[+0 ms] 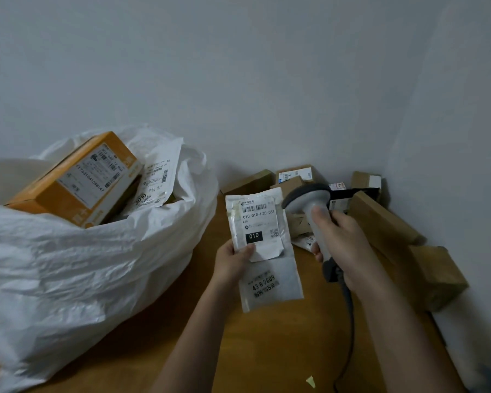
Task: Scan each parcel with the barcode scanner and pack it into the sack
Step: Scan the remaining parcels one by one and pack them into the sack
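A brown wooden counter (281,344) runs into the corner of two pale walls. To the left of the fingers (247,251) gripping the envelope, a bulging white sack (77,268) sits on it. Beyond the fingers, against the far wall, lies a heap of small cardboard boxes (292,177). To the right of the fingers (319,214) round the scanner handle, a long brown box (380,219) and a squarer brown box (437,276) lie along the side wall. Nearer than both hands, a small pale paper scrap (311,382) lies on the wood, just beside a dark cable (349,321).
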Motion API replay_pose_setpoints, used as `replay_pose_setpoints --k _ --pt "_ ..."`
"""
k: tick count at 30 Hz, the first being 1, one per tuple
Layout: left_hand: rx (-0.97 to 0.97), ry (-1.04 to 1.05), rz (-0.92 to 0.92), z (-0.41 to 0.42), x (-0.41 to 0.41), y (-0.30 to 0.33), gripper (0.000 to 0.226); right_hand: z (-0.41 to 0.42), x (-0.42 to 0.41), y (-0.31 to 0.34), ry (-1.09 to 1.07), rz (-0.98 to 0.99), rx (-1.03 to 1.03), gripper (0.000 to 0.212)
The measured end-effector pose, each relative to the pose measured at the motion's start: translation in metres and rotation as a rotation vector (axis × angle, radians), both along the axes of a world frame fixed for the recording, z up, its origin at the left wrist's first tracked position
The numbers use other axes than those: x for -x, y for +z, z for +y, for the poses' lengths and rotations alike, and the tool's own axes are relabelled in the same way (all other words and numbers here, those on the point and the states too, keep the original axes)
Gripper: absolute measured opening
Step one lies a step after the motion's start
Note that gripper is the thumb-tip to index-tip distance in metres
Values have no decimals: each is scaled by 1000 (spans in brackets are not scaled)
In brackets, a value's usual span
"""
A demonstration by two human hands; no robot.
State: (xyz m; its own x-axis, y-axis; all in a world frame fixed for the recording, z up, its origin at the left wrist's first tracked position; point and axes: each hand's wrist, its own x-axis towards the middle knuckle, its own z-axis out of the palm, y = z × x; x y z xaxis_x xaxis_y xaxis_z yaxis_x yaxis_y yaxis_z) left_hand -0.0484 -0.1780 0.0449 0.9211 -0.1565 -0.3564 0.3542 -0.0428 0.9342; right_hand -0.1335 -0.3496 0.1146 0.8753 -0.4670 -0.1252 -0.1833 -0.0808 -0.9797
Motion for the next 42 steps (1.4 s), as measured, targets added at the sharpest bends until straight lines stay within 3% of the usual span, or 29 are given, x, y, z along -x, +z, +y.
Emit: replay_pose_setpoints --k 14,32,37,42 --pt "-75 62 -60 11 -2 3 22 23 38 71 116 -122 69 34" --pt "-136 195 10 8 -6 4 19 29 36 69 64 -137 99 31" --pt "-165 158 0 13 -7 5 17 31 32 67 44 -125 104 33" --pt "-315 58 -25 19 -12 7 25 31 27 63 41 -107 111 34"
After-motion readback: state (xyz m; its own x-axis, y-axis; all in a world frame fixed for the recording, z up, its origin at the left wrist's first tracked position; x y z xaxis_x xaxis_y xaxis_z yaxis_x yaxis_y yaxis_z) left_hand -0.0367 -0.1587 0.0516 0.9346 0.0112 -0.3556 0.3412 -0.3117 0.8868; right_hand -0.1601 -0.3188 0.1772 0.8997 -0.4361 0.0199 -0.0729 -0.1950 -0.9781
